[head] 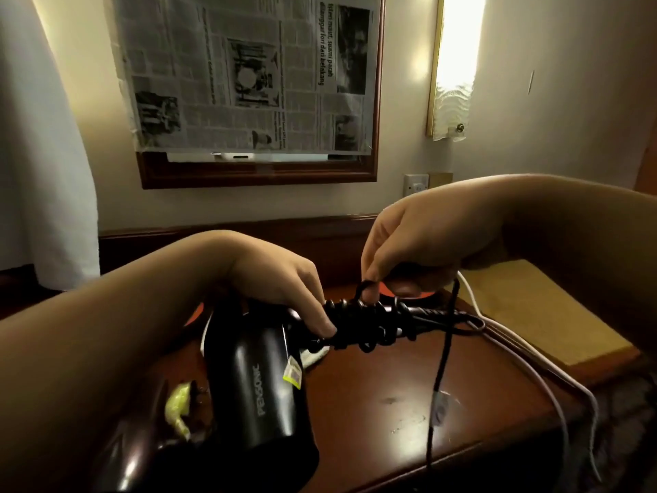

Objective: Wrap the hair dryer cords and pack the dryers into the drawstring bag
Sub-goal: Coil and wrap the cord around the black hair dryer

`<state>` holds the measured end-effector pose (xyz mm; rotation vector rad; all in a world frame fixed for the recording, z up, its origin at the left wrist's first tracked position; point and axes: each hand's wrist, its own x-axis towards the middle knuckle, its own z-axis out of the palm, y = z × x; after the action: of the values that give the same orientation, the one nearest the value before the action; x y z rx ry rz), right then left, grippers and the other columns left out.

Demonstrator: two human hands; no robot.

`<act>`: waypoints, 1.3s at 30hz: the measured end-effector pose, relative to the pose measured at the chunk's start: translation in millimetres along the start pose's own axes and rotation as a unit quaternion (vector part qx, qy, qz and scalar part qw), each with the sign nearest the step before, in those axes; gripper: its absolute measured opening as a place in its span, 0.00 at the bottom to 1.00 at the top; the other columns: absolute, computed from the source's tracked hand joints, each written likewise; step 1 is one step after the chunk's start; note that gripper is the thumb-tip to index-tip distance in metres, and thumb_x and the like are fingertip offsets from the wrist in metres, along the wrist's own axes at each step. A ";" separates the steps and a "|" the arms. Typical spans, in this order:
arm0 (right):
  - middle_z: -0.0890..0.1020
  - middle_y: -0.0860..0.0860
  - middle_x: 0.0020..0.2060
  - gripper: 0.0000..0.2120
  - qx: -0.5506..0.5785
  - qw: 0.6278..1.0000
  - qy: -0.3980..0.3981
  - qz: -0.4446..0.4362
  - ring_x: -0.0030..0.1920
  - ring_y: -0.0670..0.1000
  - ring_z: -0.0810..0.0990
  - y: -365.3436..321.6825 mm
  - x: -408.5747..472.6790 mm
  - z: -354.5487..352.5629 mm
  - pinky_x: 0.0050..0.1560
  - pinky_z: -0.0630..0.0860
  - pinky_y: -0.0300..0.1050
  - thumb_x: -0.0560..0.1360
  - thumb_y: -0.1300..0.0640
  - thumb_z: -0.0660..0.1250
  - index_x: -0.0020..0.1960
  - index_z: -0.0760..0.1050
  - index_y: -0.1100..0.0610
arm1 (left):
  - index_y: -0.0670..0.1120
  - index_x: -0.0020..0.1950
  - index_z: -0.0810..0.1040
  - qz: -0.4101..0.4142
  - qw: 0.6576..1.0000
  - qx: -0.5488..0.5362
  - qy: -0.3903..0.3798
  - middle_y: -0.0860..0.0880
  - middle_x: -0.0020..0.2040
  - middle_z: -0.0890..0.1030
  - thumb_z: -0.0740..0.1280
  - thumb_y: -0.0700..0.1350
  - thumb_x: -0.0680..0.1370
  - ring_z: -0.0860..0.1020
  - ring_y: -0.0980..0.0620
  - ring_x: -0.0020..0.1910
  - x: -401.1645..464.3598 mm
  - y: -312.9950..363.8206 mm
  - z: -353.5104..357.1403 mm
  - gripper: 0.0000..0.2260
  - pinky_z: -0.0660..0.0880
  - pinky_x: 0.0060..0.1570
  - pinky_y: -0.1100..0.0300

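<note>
A black hair dryer (pixel 261 382) hangs above the wooden table, barrel pointing down toward me, handle pointing right. My left hand (pixel 284 282) grips the handle where it meets the barrel. Black cord (pixel 362 327) is coiled in several loops around the handle. My right hand (pixel 401 240) pinches a loop of that cord just above the handle. The loose tail of the cord (pixel 441 368) drops down past the table's front edge. No drawstring bag shows in view.
A dark wooden table (pixel 384 403) lies below my hands. A white cable (pixel 540 375) trails across its right side. A yellow-green object (pixel 177 403) sits at the lower left. A tan cushioned seat (pixel 540 314) stands at right. A newspaper-covered mirror (pixel 249 72) hangs on the wall.
</note>
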<state>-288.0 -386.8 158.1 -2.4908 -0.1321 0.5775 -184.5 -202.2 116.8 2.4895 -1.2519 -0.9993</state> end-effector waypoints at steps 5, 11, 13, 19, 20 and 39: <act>0.80 0.59 0.29 0.13 0.013 0.998 0.056 -0.009 0.19 0.48 0.71 -8.3 -9.2 3.3 0.20 0.67 0.35 0.84 0.64 0.60 0.57 0.78 0.73 | 0.42 0.50 0.85 0.004 0.997 0.056 0.059 0.45 0.42 0.84 0.75 0.60 0.70 0.82 0.51 0.41 -8.0 7.7 -13.2 0.22 0.80 0.51 0.45; 0.79 0.55 0.26 0.12 -0.021 0.995 0.097 0.016 0.18 0.46 0.69 -36.6 -17.5 -17.9 0.19 0.62 0.36 0.84 0.64 0.61 0.52 0.78 0.73 | 0.46 0.52 0.86 -0.045 0.988 0.116 0.095 0.49 0.45 0.87 0.75 0.59 0.73 0.86 0.51 0.43 -14.8 38.0 -32.0 0.18 0.83 0.53 0.49; 0.78 0.55 0.25 0.11 -0.037 0.994 0.103 0.021 0.18 0.46 0.68 -44.1 -18.9 -21.4 0.19 0.60 0.35 0.84 0.64 0.61 0.51 0.79 0.70 | 0.48 0.50 0.87 -0.054 0.983 0.133 0.116 0.49 0.45 0.87 0.75 0.60 0.73 0.86 0.52 0.44 -15.5 43.3 -37.6 0.17 0.83 0.53 0.48; 0.81 0.57 0.30 0.09 -0.026 0.992 0.126 0.002 0.22 0.49 0.79 -38.1 -16.0 -14.1 0.23 0.70 0.36 0.84 0.63 0.62 0.51 0.77 0.69 | 0.51 0.50 0.86 -0.040 0.977 0.120 0.170 0.53 0.44 0.87 0.73 0.61 0.73 0.85 0.53 0.48 -25.6 31.7 -54.6 0.16 0.81 0.54 0.54; 0.82 0.58 0.31 0.09 -0.008 0.992 0.126 -0.002 0.24 0.50 0.81 -35.3 -14.6 -11.6 0.23 0.73 0.36 0.84 0.63 0.62 0.52 0.76 0.69 | 0.51 0.49 0.87 -0.036 0.977 0.116 0.174 0.53 0.44 0.87 0.73 0.61 0.73 0.85 0.53 0.47 -26.7 29.6 -55.1 0.16 0.81 0.54 0.54; 0.79 0.42 0.46 0.06 -0.192 0.939 0.276 -0.076 0.45 0.44 0.77 -7.4 -1.7 19.5 0.44 0.70 0.38 0.86 0.47 0.57 0.58 0.72 0.41 | 0.55 0.47 0.87 -0.013 0.955 0.166 0.246 0.53 0.44 0.86 0.72 0.66 0.72 0.84 0.53 0.47 -27.2 10.8 -66.0 0.16 0.78 0.54 0.51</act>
<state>-297.7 -371.0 148.3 -2.8809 -0.2318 -0.2496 -160.7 -196.8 184.8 2.7554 -1.2966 -0.1392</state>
